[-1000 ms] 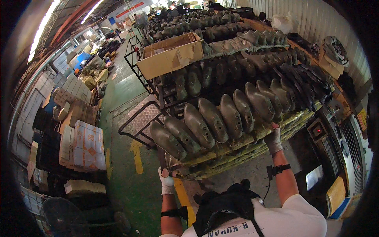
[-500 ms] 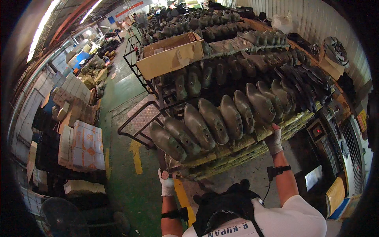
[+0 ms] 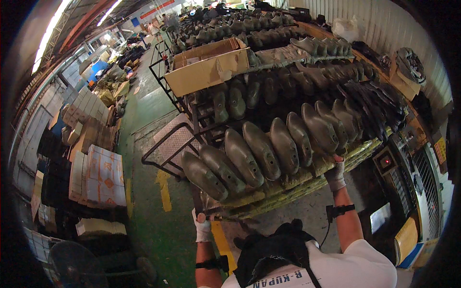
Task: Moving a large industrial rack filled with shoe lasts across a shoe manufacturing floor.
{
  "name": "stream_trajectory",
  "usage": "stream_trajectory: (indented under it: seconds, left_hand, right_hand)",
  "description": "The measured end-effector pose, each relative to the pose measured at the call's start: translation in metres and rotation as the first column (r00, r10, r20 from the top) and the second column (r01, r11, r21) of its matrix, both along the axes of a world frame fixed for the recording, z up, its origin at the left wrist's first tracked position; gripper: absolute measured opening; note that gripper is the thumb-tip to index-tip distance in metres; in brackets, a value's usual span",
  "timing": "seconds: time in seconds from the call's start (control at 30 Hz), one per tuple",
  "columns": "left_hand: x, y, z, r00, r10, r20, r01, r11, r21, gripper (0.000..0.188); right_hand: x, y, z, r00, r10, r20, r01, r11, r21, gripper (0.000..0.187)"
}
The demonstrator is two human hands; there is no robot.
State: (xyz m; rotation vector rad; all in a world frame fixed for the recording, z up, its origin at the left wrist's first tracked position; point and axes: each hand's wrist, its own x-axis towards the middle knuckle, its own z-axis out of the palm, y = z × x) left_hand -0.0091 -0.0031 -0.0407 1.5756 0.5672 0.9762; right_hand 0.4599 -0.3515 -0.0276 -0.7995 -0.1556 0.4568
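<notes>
Left hand (image 3: 203, 229), white-gloved, at near-left corner of yellow-edged tiered rack (image 3: 283, 188); finger closure can't tell. Between and ahead of hands: row of dull grey-brown, foot-shaped forms (image 3: 260, 151). Right hand (image 3: 335, 178), white-gloved, at rack's front edge, closure unclear. Best: even pressure, right fingertips clear of forms.

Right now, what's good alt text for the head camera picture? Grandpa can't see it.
A person's white-gloved left hand and white-gloved right hand are at the near edge of a yellowish rack bearing a row of dark, glossy shoe-shaped forms. Behind them stands an open brown cardboard box.
</notes>
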Motion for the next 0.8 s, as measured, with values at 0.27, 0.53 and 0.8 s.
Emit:
stream_trajectory:
  seconds: [0.27, 0.53, 0.8]
  left_hand:
    - [-0.004, 0.001, 0.032, 0.942, -0.148, 0.302, 0.255, 0.899, -0.357, 0.055]
    - [-0.013, -0.006, 0.024, 0.987, 0.025, 0.162, 0.032, 0.940, -0.339, 0.050]
    - [-0.003, 0.008, 0.005, 0.962, 0.021, 0.273, 0.129, 0.844, -0.521, 0.040]
  right_hand:
    - [-0.024, 0.020, 0.033, 0.997, -0.058, -0.052, 0.053, 0.995, -0.089, 0.039]
    - [-0.012, 0.024, 0.014, 0.996, 0.089, -0.021, -0.088, 0.995, 0.038, 0.057]
    - [0.002, 0.008, 0.008, 0.975, 0.111, 0.194, -0.093, 0.990, -0.101, 0.050]
